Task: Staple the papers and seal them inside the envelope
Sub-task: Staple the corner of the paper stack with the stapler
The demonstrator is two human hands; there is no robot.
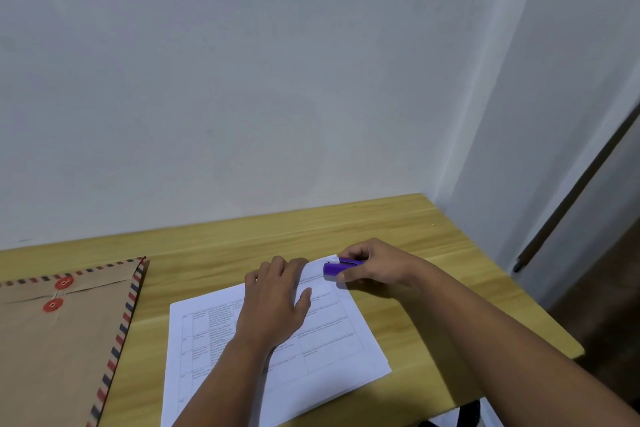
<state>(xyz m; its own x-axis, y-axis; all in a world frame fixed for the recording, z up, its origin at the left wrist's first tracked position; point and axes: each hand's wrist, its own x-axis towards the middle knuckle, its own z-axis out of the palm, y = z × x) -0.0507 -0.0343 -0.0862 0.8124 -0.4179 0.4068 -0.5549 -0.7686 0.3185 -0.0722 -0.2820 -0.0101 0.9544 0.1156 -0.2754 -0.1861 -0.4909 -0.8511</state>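
Right hand [374, 265] grip closed on purple stapler [337, 268] at papers' [322, 333] far corner on counter [398, 229], left hand [273, 305] flat pinning sheets, envelope [59, 340] left; sheets may skew if left palm slips, staple missing a page.

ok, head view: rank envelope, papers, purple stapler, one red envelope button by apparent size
1. Envelope and papers: both large, both cut off by the frame edge, the papers also covered by the left hand; unsure which is larger.
2. Purple stapler, partly hidden in the right hand.
3. Red button.
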